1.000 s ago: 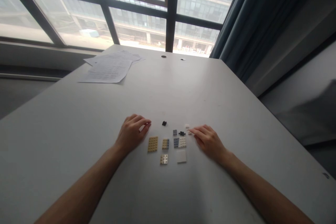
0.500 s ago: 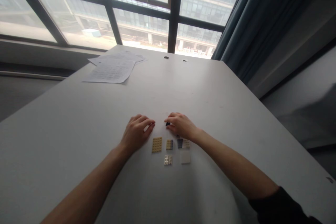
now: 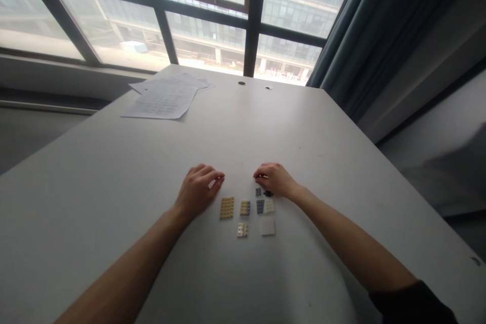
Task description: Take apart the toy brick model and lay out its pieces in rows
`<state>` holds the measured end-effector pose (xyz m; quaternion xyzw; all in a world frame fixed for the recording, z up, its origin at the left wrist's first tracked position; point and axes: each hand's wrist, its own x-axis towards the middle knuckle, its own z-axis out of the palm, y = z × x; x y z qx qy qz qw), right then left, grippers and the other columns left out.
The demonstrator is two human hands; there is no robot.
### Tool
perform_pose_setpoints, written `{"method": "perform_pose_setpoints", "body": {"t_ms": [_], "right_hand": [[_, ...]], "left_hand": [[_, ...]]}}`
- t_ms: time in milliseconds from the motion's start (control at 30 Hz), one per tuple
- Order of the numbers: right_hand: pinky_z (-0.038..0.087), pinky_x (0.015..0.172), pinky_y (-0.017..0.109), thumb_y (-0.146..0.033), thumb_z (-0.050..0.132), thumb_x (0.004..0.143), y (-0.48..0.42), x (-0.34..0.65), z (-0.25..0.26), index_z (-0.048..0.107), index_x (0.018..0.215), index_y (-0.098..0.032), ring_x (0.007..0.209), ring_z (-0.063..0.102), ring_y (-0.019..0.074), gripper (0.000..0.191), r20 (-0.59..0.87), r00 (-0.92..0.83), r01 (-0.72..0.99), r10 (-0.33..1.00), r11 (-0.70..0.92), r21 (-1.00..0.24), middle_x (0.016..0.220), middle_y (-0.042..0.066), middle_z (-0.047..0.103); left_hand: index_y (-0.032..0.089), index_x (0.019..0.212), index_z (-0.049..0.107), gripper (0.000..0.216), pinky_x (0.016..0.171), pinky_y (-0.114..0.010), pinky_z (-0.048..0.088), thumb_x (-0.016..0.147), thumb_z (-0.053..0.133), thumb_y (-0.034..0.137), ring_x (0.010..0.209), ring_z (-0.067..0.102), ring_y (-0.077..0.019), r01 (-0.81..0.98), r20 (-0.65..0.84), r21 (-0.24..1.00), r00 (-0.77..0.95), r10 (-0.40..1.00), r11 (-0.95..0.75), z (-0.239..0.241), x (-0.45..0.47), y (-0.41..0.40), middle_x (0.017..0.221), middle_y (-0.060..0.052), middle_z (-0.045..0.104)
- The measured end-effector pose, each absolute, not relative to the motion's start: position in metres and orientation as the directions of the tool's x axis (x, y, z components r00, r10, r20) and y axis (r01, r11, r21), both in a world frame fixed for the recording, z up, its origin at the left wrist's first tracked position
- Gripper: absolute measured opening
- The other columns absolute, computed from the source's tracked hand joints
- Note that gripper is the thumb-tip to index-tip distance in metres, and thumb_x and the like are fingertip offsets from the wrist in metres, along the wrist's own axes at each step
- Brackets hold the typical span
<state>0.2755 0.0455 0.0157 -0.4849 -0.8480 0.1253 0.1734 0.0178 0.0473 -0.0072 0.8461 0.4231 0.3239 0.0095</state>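
My left hand (image 3: 200, 185) rests on the white table with thumb and forefinger drawn together in a pinch. Whatever lies between those fingertips, if anything, is too small to make out. To the right, my right hand (image 3: 276, 179) is closed, its fingertips low over the tabletop and their contents hidden. Just under its palm lie a small dark grey studded piece (image 3: 258, 192) and a black piece (image 3: 268, 193). Nearer me are a tan studded plate (image 3: 227, 208), a tan-and-grey piece (image 3: 245, 207), a dark grey piece (image 3: 260, 206) and a white studded piece (image 3: 269, 206).
Closest to me lie a pale shiny studded piece (image 3: 242, 229) and a smooth white square (image 3: 268, 227). Printed papers (image 3: 161, 98) are spread at the far left of the table (image 3: 235, 131). Two cable holes sit near its far edge, before the window. A dark curtain (image 3: 353, 35) hangs at right.
My right hand has moved right, away from my left hand. The black piece seen at its fingertips no longer shows there. Small dark pieces below the palm are now uncovered. My left hand stays put.
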Motion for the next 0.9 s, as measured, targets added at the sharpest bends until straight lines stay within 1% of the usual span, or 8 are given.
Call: {"method": "perform_pose_setpoints", "body": {"t_ms": [133, 200, 300, 367, 433, 633, 767, 900], "right_hand": [[0.046, 0.08, 0.028, -0.009, 0.067, 0.078, 0.042, 0.276, 0.014, 0.073, 0.083, -0.02, 0.083, 0.062, 0.0166, 0.013, 0.185, -0.474, 0.768, 0.861, 0.507, -0.391, 0.084, 0.002, 0.072], [0.046, 0.083, 0.03, -0.009, 0.067, 0.079, 0.038, 0.276, 0.016, 0.072, 0.088, -0.02, 0.087, 0.062, 0.0175, 0.015, 0.202, -0.464, 0.767, 0.862, 0.506, -0.395, 0.089, 0.003, 0.072], [0.045, 0.09, 0.033, -0.01, 0.064, 0.082, 0.026, 0.284, 0.024, 0.07, 0.096, -0.021, 0.096, 0.061, 0.0181, 0.019, 0.327, -0.38, 0.743, 0.865, 0.496, -0.449, 0.101, 0.004, 0.07], [0.046, 0.09, 0.034, -0.013, 0.061, 0.085, 0.012, 0.295, 0.03, 0.068, 0.097, -0.022, 0.097, 0.061, 0.0183, 0.016, 0.444, -0.27, 0.719, 0.854, 0.485, -0.497, 0.1, 0.004, 0.069], [0.048, 0.088, 0.035, -0.016, 0.058, 0.087, -0.006, 0.311, 0.034, 0.067, 0.098, -0.022, 0.095, 0.061, 0.019, 0.016, 0.502, -0.187, 0.722, 0.844, 0.465, -0.512, 0.099, 0.005, 0.068], [0.053, 0.074, 0.034, -0.023, 0.052, 0.09, -0.074, 0.359, 0.016, 0.066, 0.094, -0.022, 0.08, 0.063, 0.0194, 0.014, 0.493, -0.133, 0.771, 0.86, 0.403, -0.493, 0.088, 0.005, 0.067], [0.053, 0.069, 0.032, -0.025, 0.051, 0.091, -0.104, 0.369, -0.004, 0.064, 0.093, -0.023, 0.076, 0.062, 0.0185, 0.013, 0.45, -0.085, 0.764, 0.889, 0.348, -0.543, 0.086, 0.005, 0.067], [0.051, 0.064, 0.029, -0.025, 0.052, 0.089, -0.111, 0.362, -0.008, 0.063, 0.093, -0.022, 0.071, 0.061, 0.0174, 0.012, 0.44, -0.017, 0.738, 0.898, 0.308, -0.601, 0.082, 0.004, 0.066]], "left_hand": [[0.02, 0.085, 0.069, 0.018, 0.08, -0.034, 0.042, 0.09, 0.052, 0.026, 0.081, 0.056, -0.0184, 0.711, 0.541, 0.285, 0.434, 0.72, -0.643, -0.007, 0.018, 0.047, 0.08, -0.004, 0.068], [0.021, 0.085, 0.069, 0.018, 0.081, -0.034, 0.042, 0.089, 0.052, 0.026, 0.081, 0.057, -0.0186, 0.714, 0.539, 0.285, 0.432, 0.723, -0.639, -0.007, 0.017, 0.047, 0.081, -0.004, 0.068], [0.021, 0.085, 0.069, 0.018, 0.081, -0.034, 0.042, 0.089, 0.052, 0.026, 0.082, 0.057, -0.0186, 0.718, 0.539, 0.286, 0.427, 0.726, -0.635, -0.006, 0.017, 0.047, 0.081, -0.004, 0.067], [0.021, 0.084, 0.069, 0.018, 0.081, -0.034, 0.042, 0.088, 0.052, 0.025, 0.081, 0.057, -0.0185, 0.719, 0.546, 0.286, 0.421, 0.724, -0.634, -0.005, 0.017, 0.047, 0.081, -0.004, 0.068], [0.021, 0.083, 0.069, 0.017, 0.081, -0.034, 0.042, 0.088, 0.053, 0.025, 0.081, 0.057, -0.0187, 0.73, 0.56, 0.283, 0.401, 0.725, -0.622, -0.005, 0.017, 0.047, 0.08, -0.003, 0.068], [0.022, 0.084, 0.069, 0.017, 0.084, -0.035, 0.041, 0.087, 0.053, 0.026, 0.082, 0.057, -0.0195, 0.772, 0.595, 0.274, 0.333, 0.732, -0.574, -0.005, 0.015, 0.049, 0.08, -0.003, 0.068], [0.022, 0.084, 0.068, 0.017, 0.084, -0.035, 0.041, 0.088, 0.053, 0.027, 0.083, 0.058, -0.0194, 0.781, 0.607, 0.258, 0.327, 0.724, -0.569, -0.006, 0.014, 0.048, 0.08, -0.003, 0.068], [0.021, 0.083, 0.068, 0.014, 0.084, -0.037, 0.04, 0.086, 0.055, 0.025, 0.085, 0.057, -0.0208, 0.818, 0.642, 0.249, 0.261, 0.721, -0.518, -0.007, 0.011, 0.048, 0.081, -0.003, 0.068]]}}
